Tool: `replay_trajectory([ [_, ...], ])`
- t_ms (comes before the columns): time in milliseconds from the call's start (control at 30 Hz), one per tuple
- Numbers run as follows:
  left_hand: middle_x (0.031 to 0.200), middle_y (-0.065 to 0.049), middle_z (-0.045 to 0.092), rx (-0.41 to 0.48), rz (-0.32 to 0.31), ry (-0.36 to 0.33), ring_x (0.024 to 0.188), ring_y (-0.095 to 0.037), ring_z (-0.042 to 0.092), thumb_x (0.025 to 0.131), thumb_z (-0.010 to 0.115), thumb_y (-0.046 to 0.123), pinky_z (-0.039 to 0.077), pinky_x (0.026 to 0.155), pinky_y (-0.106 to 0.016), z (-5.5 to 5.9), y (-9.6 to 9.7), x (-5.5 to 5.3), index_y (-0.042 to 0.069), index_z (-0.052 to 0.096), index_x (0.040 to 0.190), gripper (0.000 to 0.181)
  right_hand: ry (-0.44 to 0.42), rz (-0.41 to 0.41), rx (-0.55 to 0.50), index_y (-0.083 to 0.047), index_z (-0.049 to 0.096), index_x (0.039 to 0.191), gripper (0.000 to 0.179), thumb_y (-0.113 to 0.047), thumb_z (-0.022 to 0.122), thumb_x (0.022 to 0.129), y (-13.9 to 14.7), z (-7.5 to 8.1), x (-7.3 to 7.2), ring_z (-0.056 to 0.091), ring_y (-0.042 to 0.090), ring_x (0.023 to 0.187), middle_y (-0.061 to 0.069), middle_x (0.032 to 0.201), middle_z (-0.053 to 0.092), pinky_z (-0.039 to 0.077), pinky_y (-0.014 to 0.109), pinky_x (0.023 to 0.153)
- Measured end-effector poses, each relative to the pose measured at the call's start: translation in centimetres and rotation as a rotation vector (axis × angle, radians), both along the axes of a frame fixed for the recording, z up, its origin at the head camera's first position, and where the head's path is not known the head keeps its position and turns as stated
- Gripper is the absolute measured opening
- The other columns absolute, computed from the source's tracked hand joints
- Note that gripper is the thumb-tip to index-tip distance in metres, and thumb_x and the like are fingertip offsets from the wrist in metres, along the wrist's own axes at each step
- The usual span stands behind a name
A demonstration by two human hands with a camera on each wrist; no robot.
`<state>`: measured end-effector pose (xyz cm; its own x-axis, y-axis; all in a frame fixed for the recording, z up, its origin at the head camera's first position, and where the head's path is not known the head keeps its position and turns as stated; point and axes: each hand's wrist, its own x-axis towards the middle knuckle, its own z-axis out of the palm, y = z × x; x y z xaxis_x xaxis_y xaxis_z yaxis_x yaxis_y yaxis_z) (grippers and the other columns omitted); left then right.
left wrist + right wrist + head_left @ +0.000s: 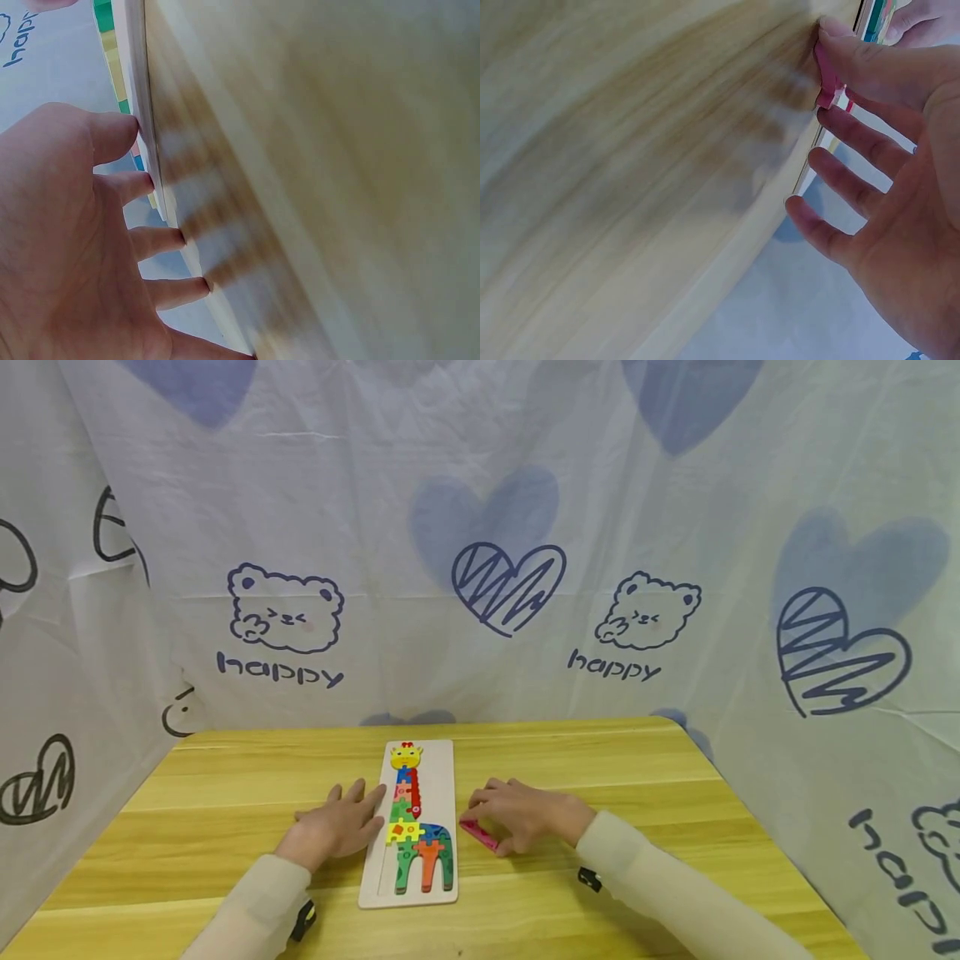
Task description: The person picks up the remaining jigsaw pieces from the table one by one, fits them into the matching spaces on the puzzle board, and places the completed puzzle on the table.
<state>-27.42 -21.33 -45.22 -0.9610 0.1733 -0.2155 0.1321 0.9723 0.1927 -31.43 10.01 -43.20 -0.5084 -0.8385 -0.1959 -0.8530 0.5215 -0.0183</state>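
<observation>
A giraffe jigsaw puzzle [407, 831] of colourful pieces lies in a pale wooden board [441, 777], its yellow head at the far end. Beside the front leg, a bare strip of recess [387, 870] shows at the board's lower left. My left hand [337, 825] has its fingers spread, with thumb and index fingertip at the board's left edge in the left wrist view. To the right of the board, my right hand [519, 817] pinches a pink puzzle piece [480, 835] between thumb and fingers, low over the tabletop. In the right wrist view the pink piece [827, 75] is partly covered by the thumb.
The wood-grain table [600, 760] reaches back to a white curtain [390, 527] printed with hearts and bears. More of this cloth hangs at the left and right sides. Dark wrist-worn devices [590, 878] show below both sleeves.
</observation>
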Motion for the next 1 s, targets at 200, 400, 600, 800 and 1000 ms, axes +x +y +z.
replay_trajectory([
  [200,0.169,-0.023,0.026,-0.004,0.0,-0.001,0.15,-0.061,0.024,0.108,0.046,0.044,0.026,0.093,-0.095,-0.07,0.08,-0.11,0.019,0.034,0.162,0.061,0.01,0.018,-0.015,-0.022,0.058,0.147,0.068,-0.048,0.08,0.088,0.08,-0.16,-0.11,0.05,0.011,0.114,-0.004,0.135,0.062,0.05,0.031,0.1],
  [400,0.169,-0.023,0.026,-0.006,0.0,-0.006,0.15,-0.061,0.023,0.108,0.045,0.043,0.026,0.093,-0.095,0.03,0.15,-0.08,0.019,0.033,0.163,0.061,0.003,-0.017,-0.021,-0.017,0.057,0.148,0.076,-0.055,0.079,0.086,0.19,-0.5,-0.24,0.05,0.01,0.111,-0.001,0.133,0.062,0.05,0.03,0.098],
  [600,0.169,-0.024,0.026,-0.004,-0.001,-0.006,0.15,-0.061,0.023,0.108,0.045,0.043,0.026,0.093,-0.095,0.19,0.16,-0.02,0.019,0.033,0.163,0.061,-0.033,-0.043,-0.049,-0.012,0.059,0.145,0.078,-0.054,0.081,0.084,0.07,-0.46,-0.26,0.048,0.007,0.104,0.0,0.126,0.063,0.048,0.023,0.092],
  [800,0.169,-0.024,0.026,-0.004,0.004,-0.003,0.15,-0.061,0.023,0.108,0.045,0.043,0.026,0.094,-0.095,0.27,0.13,-0.04,0.019,0.033,0.163,0.061,-0.072,-0.063,-0.083,-0.012,0.062,0.14,0.074,-0.052,0.082,0.082,-0.04,-0.37,-0.37,0.047,0.006,0.098,-0.001,0.118,0.063,0.045,0.02,0.086],
  [1000,0.169,-0.024,0.026,-0.007,0.008,-0.005,0.15,-0.061,0.024,0.108,0.046,0.043,0.026,0.094,-0.095,0.24,0.23,-0.04,0.018,0.033,0.162,0.061,-0.087,-0.085,-0.091,-0.012,0.062,0.139,0.073,-0.049,0.084,0.081,-0.14,-0.39,-0.26,0.047,0.006,0.098,-0.003,0.117,0.063,0.046,0.019,0.086],
])
